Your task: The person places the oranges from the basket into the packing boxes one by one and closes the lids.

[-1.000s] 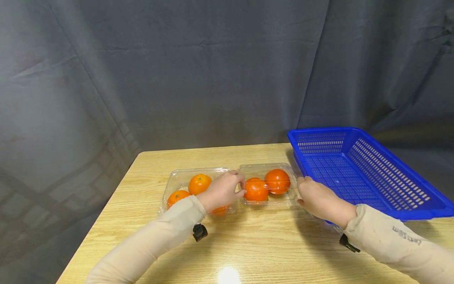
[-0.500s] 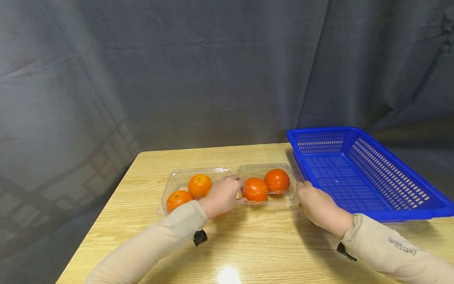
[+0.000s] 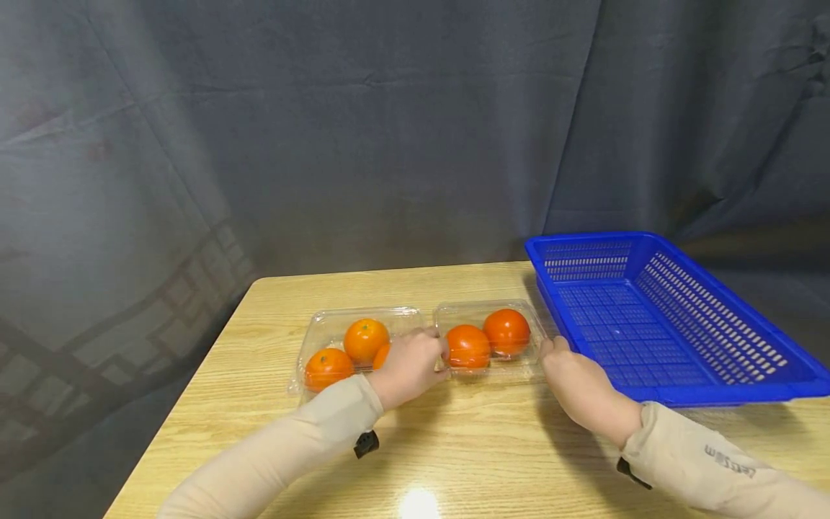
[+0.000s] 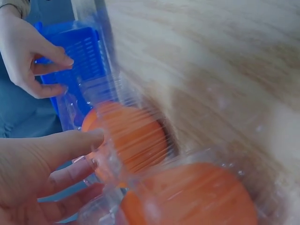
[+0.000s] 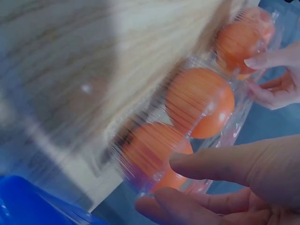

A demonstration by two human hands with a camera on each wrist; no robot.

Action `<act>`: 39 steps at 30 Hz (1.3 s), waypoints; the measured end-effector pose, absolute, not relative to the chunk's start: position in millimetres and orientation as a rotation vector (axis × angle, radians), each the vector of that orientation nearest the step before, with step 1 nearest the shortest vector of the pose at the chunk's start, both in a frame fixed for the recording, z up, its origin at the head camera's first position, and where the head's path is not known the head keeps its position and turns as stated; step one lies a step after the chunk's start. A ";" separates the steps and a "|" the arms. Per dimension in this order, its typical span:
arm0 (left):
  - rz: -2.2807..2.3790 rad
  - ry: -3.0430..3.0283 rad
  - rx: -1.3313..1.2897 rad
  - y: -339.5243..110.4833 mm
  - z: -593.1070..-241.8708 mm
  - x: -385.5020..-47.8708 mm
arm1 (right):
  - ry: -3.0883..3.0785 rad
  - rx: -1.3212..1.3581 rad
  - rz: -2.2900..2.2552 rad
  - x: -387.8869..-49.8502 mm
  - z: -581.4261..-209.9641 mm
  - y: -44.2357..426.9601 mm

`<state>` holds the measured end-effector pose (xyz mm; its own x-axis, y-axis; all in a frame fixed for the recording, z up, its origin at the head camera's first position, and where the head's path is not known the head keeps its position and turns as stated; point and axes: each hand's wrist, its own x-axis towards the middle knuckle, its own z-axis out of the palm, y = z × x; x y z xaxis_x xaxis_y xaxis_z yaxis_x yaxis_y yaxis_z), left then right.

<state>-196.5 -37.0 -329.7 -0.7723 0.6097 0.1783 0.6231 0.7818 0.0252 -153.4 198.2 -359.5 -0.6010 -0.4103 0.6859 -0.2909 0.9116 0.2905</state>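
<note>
A clear plastic tray (image 3: 480, 308) holds two red-orange tomatoes (image 3: 507, 331). Streaked clear plastic film (image 5: 157, 150) lies across them. At the tray's left end, my left hand (image 3: 410, 364) pinches the film, thumb (image 4: 70, 147) opposite the fingers. My right hand (image 3: 580, 386) pinches it at the right end; its fingertips (image 5: 180, 164) lie close beside the nearer tomato. Left of this tray stands another clear tray (image 3: 311, 335) with several oranges (image 3: 366, 340), one partly hidden behind my left hand. The film's exact edge is hard to make out.
A blue perforated basket (image 3: 648, 393) stands to the right, close to my right hand. Everything rests on a light wooden table (image 3: 493, 454), with a dark grey curtain (image 3: 389, 144) behind it.
Both hands have come slightly nearer to me, the right one more. The visible film edge has moved from across the tomatoes toward the tray's near side. Trays and basket stay in place.
</note>
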 end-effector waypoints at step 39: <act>0.080 -2.640 -0.942 -33.5 -350.7 -191.3 | -2.106 0.460 -0.207 -164.1 -383.2 196.0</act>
